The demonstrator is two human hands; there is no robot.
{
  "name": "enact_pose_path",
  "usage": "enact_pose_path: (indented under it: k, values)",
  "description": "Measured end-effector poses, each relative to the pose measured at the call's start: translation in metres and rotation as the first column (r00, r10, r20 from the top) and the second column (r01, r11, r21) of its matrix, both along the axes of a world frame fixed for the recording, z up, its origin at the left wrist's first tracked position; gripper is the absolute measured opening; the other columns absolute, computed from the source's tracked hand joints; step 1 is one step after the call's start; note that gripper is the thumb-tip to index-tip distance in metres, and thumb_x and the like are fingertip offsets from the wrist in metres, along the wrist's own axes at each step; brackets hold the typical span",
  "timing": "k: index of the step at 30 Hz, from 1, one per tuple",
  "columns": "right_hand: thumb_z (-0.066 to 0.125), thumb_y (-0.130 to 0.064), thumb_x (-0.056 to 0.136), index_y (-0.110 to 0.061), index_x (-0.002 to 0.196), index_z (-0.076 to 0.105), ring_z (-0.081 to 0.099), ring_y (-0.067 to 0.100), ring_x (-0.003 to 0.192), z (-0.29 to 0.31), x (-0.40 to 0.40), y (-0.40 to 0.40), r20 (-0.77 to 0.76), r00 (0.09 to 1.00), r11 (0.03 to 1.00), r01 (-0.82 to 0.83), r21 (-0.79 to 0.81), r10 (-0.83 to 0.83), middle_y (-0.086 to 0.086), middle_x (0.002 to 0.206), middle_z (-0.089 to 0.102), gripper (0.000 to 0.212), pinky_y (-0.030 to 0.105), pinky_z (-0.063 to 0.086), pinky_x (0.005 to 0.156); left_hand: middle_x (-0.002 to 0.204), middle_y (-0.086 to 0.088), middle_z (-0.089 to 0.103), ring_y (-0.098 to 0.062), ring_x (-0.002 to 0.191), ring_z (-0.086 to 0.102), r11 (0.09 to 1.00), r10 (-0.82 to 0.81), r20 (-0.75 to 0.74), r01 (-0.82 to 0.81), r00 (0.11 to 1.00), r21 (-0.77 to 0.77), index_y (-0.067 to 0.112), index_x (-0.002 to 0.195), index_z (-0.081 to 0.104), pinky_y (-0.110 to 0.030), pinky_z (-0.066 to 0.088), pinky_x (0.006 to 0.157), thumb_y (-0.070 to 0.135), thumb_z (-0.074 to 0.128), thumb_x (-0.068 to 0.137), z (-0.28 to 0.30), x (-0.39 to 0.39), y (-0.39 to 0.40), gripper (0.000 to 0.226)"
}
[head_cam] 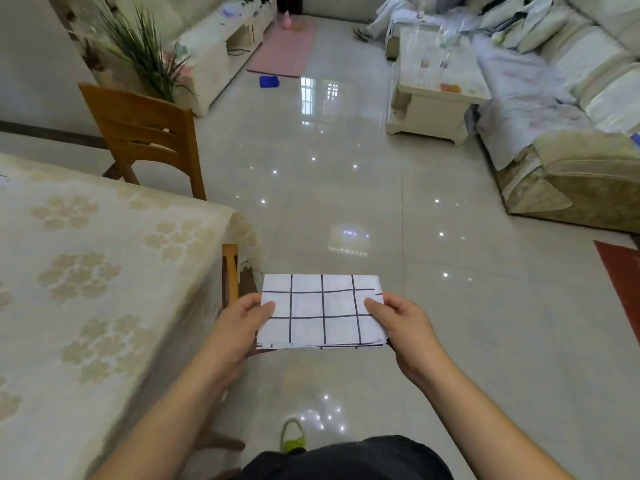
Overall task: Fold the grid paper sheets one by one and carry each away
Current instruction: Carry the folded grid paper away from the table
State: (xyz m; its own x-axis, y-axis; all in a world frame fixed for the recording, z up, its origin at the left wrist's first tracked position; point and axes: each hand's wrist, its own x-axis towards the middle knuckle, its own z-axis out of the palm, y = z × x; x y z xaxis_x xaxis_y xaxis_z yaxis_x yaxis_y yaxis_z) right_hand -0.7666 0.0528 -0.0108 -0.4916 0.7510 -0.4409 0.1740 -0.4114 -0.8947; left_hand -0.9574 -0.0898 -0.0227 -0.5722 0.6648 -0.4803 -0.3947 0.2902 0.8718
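Note:
A folded white sheet of grid paper (323, 311) with black lines is held flat in the air over the tiled floor, in front of my body. My left hand (239, 323) pinches its left edge, thumb on top and fingers underneath. My right hand (403, 322) pinches its right edge the same way. The sheet shows several layers along its near edge.
A table with a cream floral cloth (86, 271) fills the left, with wooden chairs (145, 133) at its far side and its right edge (230, 271). A coffee table (436, 84) and sofa (571, 143) stand at the right. A red mat (623, 278) lies at far right.

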Motion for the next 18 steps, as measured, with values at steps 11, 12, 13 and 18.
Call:
enact_pose_path:
  k: [11, 12, 13, 18]
  values:
    - [0.059, -0.011, 0.094, -0.006, 0.099, 0.070, 0.070, 0.017, 0.079, -0.017, -0.064, 0.128, -0.001, 1.000, 1.000, 0.005, -0.023, -0.005, 0.009, 0.092, 0.075, 0.014, 0.026, 0.052, 0.065, 0.085, -0.004, 0.075, -0.015, 0.071, 0.070, 0.998, -0.037, -0.013, 0.036, 0.999, -0.050, 0.014, 0.104, 0.066, -0.026, 0.052, 0.057, 0.016, 0.054, 0.096, -0.006, -0.063, 0.126, 0.015]
    - [0.059, -0.011, 0.093, -0.006, 0.100, 0.070, 0.071, 0.019, 0.081, -0.020, -0.070, 0.146, -0.006, 1.000, 1.000, 0.005, -0.022, -0.005, 0.010, 0.092, 0.075, 0.014, 0.028, 0.052, 0.067, 0.083, -0.002, 0.075, -0.012, 0.068, 0.070, 0.997, -0.036, -0.022, 0.035, 0.999, -0.062, 0.014, 0.103, 0.066, -0.022, 0.050, 0.052, 0.015, 0.054, 0.096, -0.009, -0.068, 0.143, 0.014]
    - [0.059, -0.010, 0.093, -0.006, 0.100, 0.071, 0.071, 0.020, 0.081, -0.024, -0.076, 0.164, -0.005, 1.000, 1.000, 0.004, -0.016, -0.004, 0.011, 0.092, 0.075, 0.014, 0.029, 0.053, 0.069, 0.081, -0.001, 0.074, -0.010, 0.065, 0.069, 0.997, -0.034, -0.026, 0.032, 0.999, -0.071, 0.014, 0.100, 0.066, -0.020, 0.049, 0.050, 0.015, 0.054, 0.096, -0.010, -0.073, 0.160, 0.013]
    - [0.060, -0.007, 0.092, -0.007, 0.094, 0.072, 0.071, 0.020, 0.080, -0.027, -0.108, 0.255, -0.004, 1.000, 1.000, -0.016, 0.001, 0.016, 0.010, 0.089, 0.076, 0.012, 0.029, 0.053, 0.067, 0.077, -0.007, 0.072, -0.015, 0.061, 0.067, 0.995, 0.014, -0.036, -0.017, 0.999, -0.096, 0.008, 0.096, 0.064, -0.027, 0.054, 0.052, 0.011, 0.054, 0.096, -0.001, -0.099, 0.247, 0.011]
